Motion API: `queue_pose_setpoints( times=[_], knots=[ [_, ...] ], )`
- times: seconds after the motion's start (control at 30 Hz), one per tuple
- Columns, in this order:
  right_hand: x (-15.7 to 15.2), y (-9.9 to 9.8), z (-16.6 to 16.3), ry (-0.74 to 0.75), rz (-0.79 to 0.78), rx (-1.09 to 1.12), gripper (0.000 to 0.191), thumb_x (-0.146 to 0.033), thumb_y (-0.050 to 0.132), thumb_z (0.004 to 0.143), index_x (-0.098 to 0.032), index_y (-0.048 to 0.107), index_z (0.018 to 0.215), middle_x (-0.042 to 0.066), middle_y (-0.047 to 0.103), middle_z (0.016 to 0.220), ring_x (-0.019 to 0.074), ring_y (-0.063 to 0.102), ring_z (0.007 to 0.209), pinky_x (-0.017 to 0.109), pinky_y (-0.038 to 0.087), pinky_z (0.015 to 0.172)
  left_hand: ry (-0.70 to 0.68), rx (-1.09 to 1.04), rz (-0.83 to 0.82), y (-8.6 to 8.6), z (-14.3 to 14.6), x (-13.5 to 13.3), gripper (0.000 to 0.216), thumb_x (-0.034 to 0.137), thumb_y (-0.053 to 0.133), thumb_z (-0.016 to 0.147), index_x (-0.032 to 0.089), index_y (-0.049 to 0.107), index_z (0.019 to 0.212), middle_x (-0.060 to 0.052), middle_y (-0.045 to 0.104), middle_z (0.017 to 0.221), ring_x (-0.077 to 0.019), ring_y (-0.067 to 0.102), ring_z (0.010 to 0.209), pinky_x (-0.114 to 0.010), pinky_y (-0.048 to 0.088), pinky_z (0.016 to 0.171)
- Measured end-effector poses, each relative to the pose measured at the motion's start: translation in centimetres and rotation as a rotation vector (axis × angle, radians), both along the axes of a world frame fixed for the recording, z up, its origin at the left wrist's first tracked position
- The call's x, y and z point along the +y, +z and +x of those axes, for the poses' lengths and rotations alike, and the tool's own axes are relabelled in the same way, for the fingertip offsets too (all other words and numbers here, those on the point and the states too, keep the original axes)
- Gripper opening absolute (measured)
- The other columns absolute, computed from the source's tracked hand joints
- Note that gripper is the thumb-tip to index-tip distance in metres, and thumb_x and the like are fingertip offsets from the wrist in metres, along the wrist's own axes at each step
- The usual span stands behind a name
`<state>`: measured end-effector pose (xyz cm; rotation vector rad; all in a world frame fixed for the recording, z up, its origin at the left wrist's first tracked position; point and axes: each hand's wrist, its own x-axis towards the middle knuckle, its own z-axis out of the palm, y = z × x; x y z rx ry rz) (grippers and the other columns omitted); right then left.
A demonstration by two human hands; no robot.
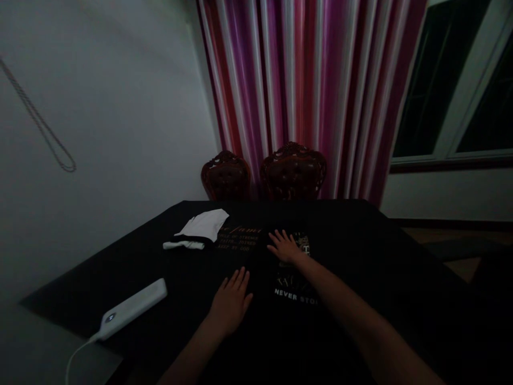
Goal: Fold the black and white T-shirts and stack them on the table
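A black T-shirt [288, 294] with a printed front and the words "NEVER STO..." lies spread on the table; its edges blend into the dark cover. Palm down on its print rests my right hand [284, 247], fingers spread. Lower and to the left, my left hand [232, 299] lies flat with fingers stretched out, on black fabric that I cannot tell apart from shirt or tablecloth. Neither hand grips anything. White cloth with a black band [206, 225], bunched up, is farther off to the left, beside gold lettering on the black surface.
A white power strip [134, 309] with a cable lies at the table's left edge. The table [372, 240] has a black cover. Two carved chairs [294, 174] stand behind it, before a striped curtain [300, 80]. The room is dim.
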<state>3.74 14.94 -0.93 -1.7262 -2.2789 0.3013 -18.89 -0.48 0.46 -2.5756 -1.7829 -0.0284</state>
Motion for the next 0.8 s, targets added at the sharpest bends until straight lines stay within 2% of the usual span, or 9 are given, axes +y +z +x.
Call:
queue_pose_setpoints(
  times=[0.07, 0.17, 0.27, 0.37, 0.5, 0.63, 0.7, 0.77, 0.8],
  knots=[
    [-2.0, 0.4, 0.6, 0.034, 0.016, -0.011, 0.070, -0.059, 0.035, 0.094, -0.020, 0.026, 0.151, 0.011, 0.015, 0.158, 0.0297, 0.005, 0.146, 0.050, 0.008, 0.116, 0.109, -0.008, 0.041, 0.0, -1.7, -3.9, 0.052, 0.034, 0.036, 0.097, 0.011, 0.038, 0.144, -0.015, 0.038, 0.150, -0.0273, 0.037, 0.137, -0.047, 0.033, 0.112],
    [-6.5, -0.1, 1.5, 0.112, 0.083, -0.045, 0.073, -0.062, 0.038, 0.091, -0.016, 0.036, 0.147, 0.013, 0.022, 0.156, 0.0314, 0.007, 0.145, 0.049, 0.007, 0.117, 0.270, -0.038, 0.094, -0.2, -3.4, -9.1, 0.044, 0.036, 0.033, 0.098, 0.009, 0.060, 0.119, -0.017, 0.060, 0.121, -0.0277, 0.056, 0.112, -0.044, 0.044, 0.097],
    [-11.2, -1.2, 2.5, 0.153, 0.146, -0.089, 0.079, -0.068, 0.034, 0.090, -0.013, 0.038, 0.146, 0.016, 0.027, 0.154, 0.0319, 0.011, 0.145, 0.049, 0.010, 0.117, 0.359, -0.043, 0.152, -0.3, -3.4, -12.3, 0.042, 0.039, 0.032, 0.097, 0.014, 0.066, 0.096, -0.013, 0.062, 0.099, -0.0273, 0.057, 0.095, -0.043, 0.045, 0.086],
    [-14.2, -2.2, 3.7, 0.157, 0.126, -0.126, 0.084, -0.072, 0.031, 0.088, -0.013, 0.035, 0.147, 0.014, 0.022, 0.155, 0.0307, 0.010, 0.145, 0.047, 0.011, 0.118, 0.379, -0.051, 0.154, -0.4, -3.1, -13.4, 0.035, 0.032, 0.035, 0.097, 0.016, 0.066, 0.097, -0.012, 0.060, 0.102, -0.0273, 0.054, 0.097, -0.041, 0.043, 0.086],
    [-15.2, -2.5, 5.1, 0.168, 0.101, -0.108, 0.082, -0.073, 0.023, 0.089, -0.018, 0.029, 0.150, 0.007, 0.015, 0.157, 0.0285, 0.005, 0.146, 0.046, 0.011, 0.119, 0.359, -0.037, 0.101, -0.5, -4.1, -13.7, 0.034, 0.026, 0.034, 0.097, 0.016, 0.068, 0.097, -0.011, 0.060, 0.104, -0.0261, 0.054, 0.097, -0.039, 0.043, 0.085],
    [-15.5, -1.3, 5.0, 0.183, 0.071, -0.109, 0.078, -0.070, 0.026, 0.091, -0.018, 0.027, 0.150, 0.007, 0.013, 0.157, 0.0279, 0.004, 0.146, 0.046, 0.009, 0.119, 0.351, 0.015, 0.091, 0.2, -5.0, -14.3, 0.034, 0.025, 0.037, 0.096, 0.017, 0.069, 0.091, -0.011, 0.063, 0.100, -0.0266, 0.056, 0.095, -0.040, 0.044, 0.083],
    [-16.7, -0.2, 4.5, 0.176, 0.064, -0.123, 0.076, -0.066, 0.030, 0.093, -0.016, 0.029, 0.149, 0.010, 0.013, 0.157, 0.0287, 0.003, 0.145, 0.048, 0.007, 0.119, 0.339, 0.014, 0.126, 0.5, -5.3, -14.4, 0.033, 0.026, 0.038, 0.096, 0.017, 0.069, 0.092, -0.010, 0.064, 0.099, -0.0258, 0.058, 0.094, -0.039, 0.046, 0.082],
    [-19.1, 0.9, 4.1, 0.235, 0.066, -0.107, 0.074, -0.064, 0.033, 0.093, -0.018, 0.028, 0.150, 0.010, 0.014, 0.156, 0.0285, 0.002, 0.145, 0.049, 0.007, 0.119, 0.205, 0.004, 0.227, 0.3, -5.8, -14.2, 0.030, 0.035, 0.043, 0.096, 0.018, 0.067, 0.103, -0.010, 0.065, 0.111, -0.0253, 0.059, 0.102, -0.038, 0.048, 0.086],
    [-20.7, 1.1, 4.0, 0.307, 0.067, -0.090, 0.074, -0.064, 0.036, 0.092, -0.020, 0.025, 0.151, 0.010, 0.014, 0.156, 0.0282, 0.004, 0.145, 0.049, 0.010, 0.119, 0.062, 0.008, 0.307, -0.1, -6.2, -14.0, 0.035, 0.043, 0.046, 0.094, 0.019, 0.064, 0.113, -0.010, 0.062, 0.121, -0.0251, 0.057, 0.109, -0.037, 0.048, 0.090]
  ],
)
